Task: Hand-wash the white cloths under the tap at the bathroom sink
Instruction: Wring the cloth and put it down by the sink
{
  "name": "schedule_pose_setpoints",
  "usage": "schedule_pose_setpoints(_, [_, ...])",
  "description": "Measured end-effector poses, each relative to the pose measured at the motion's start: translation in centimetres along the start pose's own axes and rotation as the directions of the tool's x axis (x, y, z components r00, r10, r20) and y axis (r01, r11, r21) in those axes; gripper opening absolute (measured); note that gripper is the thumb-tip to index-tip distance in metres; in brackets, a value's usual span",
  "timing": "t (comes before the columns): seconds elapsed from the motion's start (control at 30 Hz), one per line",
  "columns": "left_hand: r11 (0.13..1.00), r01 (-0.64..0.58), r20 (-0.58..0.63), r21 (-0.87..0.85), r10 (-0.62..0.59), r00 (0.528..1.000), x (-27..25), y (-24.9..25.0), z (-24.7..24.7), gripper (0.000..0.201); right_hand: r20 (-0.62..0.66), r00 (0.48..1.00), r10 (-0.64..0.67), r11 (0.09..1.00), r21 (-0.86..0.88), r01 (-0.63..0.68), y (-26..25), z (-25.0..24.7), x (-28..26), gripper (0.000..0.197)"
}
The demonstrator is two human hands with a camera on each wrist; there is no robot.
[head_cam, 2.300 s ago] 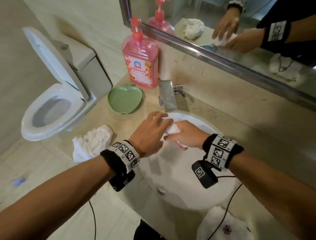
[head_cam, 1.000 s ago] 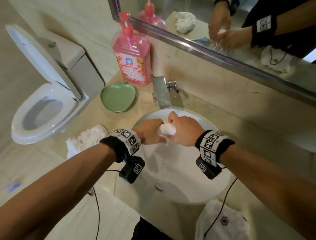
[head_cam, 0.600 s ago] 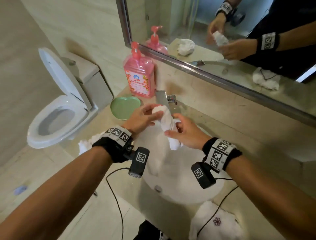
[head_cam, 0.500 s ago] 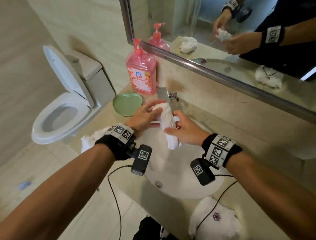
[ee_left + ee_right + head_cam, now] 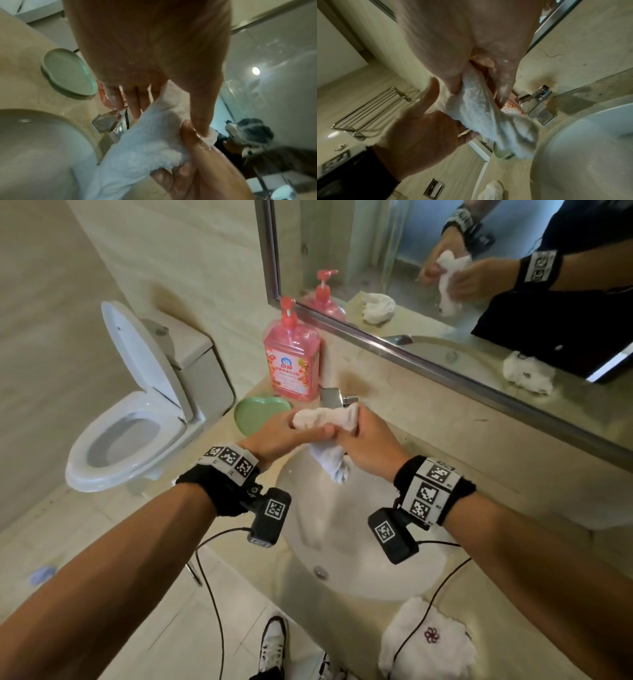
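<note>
A wet white cloth [image 5: 323, 418] is stretched between both hands above the back of the white sink [image 5: 342, 529], just in front of the steel tap [image 5: 331, 397]. My left hand [image 5: 301, 431] pinches its left end between thumb and fingers. My right hand [image 5: 358, 433] grips the right end, and a twisted tail hangs below it into the basin. The left wrist view shows the cloth [image 5: 154, 135] running under my thumb to the right hand's fingers [image 5: 197, 151]. The right wrist view shows the cloth [image 5: 479, 108] between the two hands, with the tap [image 5: 537, 105] behind.
A pink soap bottle [image 5: 293, 361] and a green dish [image 5: 257, 414] stand left of the tap. A second white cloth [image 5: 428, 642] with a red emblem lies on the counter's front right. The toilet [image 5: 137, 412] is to the left, lid up. The mirror [image 5: 479, 302] runs along the wall.
A second ago both fists squeezed the cloth into a ball over the basin. The hands have since risen toward the tap and drawn the cloth out, first upright, now sideways.
</note>
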State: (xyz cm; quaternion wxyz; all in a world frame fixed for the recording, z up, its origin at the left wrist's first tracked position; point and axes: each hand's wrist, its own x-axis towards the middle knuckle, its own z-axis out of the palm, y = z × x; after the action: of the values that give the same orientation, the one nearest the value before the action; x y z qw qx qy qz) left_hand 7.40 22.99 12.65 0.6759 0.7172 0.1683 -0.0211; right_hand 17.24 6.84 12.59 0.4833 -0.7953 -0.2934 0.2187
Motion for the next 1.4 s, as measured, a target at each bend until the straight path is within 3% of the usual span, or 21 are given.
schedule_pose_setpoints(0.07, [0.986,0.039,0.099,-0.164,-0.023,0.995,0.1,-0.4,-0.5,0.040,-0.049,0.996,0.072,0.995,0.079,-0.068,-0.4,0.3,0.3,0.029])
schedule_pose_setpoints(0.17, [0.999,0.006,-0.036,0.050,-0.005,0.999,0.5,-1.4,-1.0,0.036,-0.101,0.985,0.143,0.980,0.152,-0.127,-0.1,1.3,0.4,0.041])
schedule_pose_setpoints(0.23, [0.990,-0.017,-0.143,0.143,0.038,0.989,0.8,-2.3,-1.7,0.033,-0.008,0.978,0.208,0.956,0.216,-0.201,0.6,1.8,0.4,0.047])
schedule_pose_setpoints(0.3, [0.988,-0.017,-0.156,0.157,0.042,0.987,0.9,-3.2,-2.5,0.031,0.163,0.958,0.236,0.920,0.279,-0.274,1.2,2.3,0.1,0.051])
schedule_pose_setpoints(0.37, [0.991,0.024,-0.134,0.132,-0.006,0.991,0.7,-3.7,-3.2,0.034,0.217,0.942,0.257,0.922,0.238,-0.306,1.4,3.0,-0.2,0.061])
schedule_pose_setpoints(0.53, [0.982,0.184,0.049,-0.043,-0.182,0.982,0.3,-3.8,-6.1,0.027,0.022,0.963,0.267,0.932,0.247,-0.264,0.4,3.9,-0.4,0.056])
schedule_pose_setpoints(0.6, [0.970,0.200,0.020,-0.139,-0.199,0.980,0.5,-3.9,-6.7,0.032,-0.014,0.962,0.274,0.932,0.251,-0.262,-0.2,4.1,-0.5,0.047])
schedule_pose_setpoints(0.7, [0.964,0.180,-0.091,-0.197,-0.201,0.975,0.5,-3.8,-6.0,0.042,0.042,0.966,0.253,0.920,0.297,-0.254,-1.0,4.6,-1.2,0.040])
schedule_pose_setpoints(0.77, [0.970,0.198,-0.037,-0.140,-0.205,0.978,-0.1,-4.1,-5.8,0.046,-0.004,0.953,0.304,0.902,0.324,-0.286,-1.2,5.5,-2.9,0.040])
schedule_pose_setpoints(0.9, [0.956,0.273,0.160,-0.112,-0.254,0.954,-1.0,-4.7,-5.6,0.025,-0.056,0.907,0.417,0.855,0.363,-0.370,-0.5,4.2,-5.3,0.041])
schedule_pose_setpoints(0.97, [0.970,0.239,0.137,-0.051,-0.230,0.963,-1.9,-5.3,-3.9,0.027,-0.027,0.880,0.475,0.813,0.397,-0.426,-0.1,3.2,-7.7,0.048])
schedule_pose_setpoints(1.03, [0.979,0.201,0.013,0.019,-0.201,0.980,-3.0,-5.6,-1.4,0.025,-0.020,0.866,0.500,0.794,0.409,-0.449,0.7,2.5,-10.4,0.052])
schedule_pose_setpoints(1.13, [0.996,0.083,-0.053,0.016,-0.082,0.995,-4.9,-5.8,2.5,0.019,-0.064,0.863,0.502,0.804,0.403,-0.437,1.8,1.7,-14.4,0.052])
schedule_pose_setpoints(1.23, [0.991,0.095,0.098,0.092,-0.104,0.990,-6.8,-6.2,5.8,0.014,-0.124,0.840,0.529,0.803,0.394,-0.448,3.0,0.7,-18.5,0.049])
schedule_pose_setpoints(1.3, [0.986,0.131,0.224,0.099,-0.150,0.963,-8.1,-6.5,7.9,0.028,-0.167,0.817,0.552,0.793,0.407,-0.453,4.1,-0.2,-21.2,0.051])
schedule_pose_setpoints(1.4, [0.969,0.097,0.302,0.227,-0.165,0.939,-9.9,-7.7,11.4,0.049,-0.194,0.787,0.586,0.773,0.425,-0.471,6.3,-1.2,-25.4,0.055])
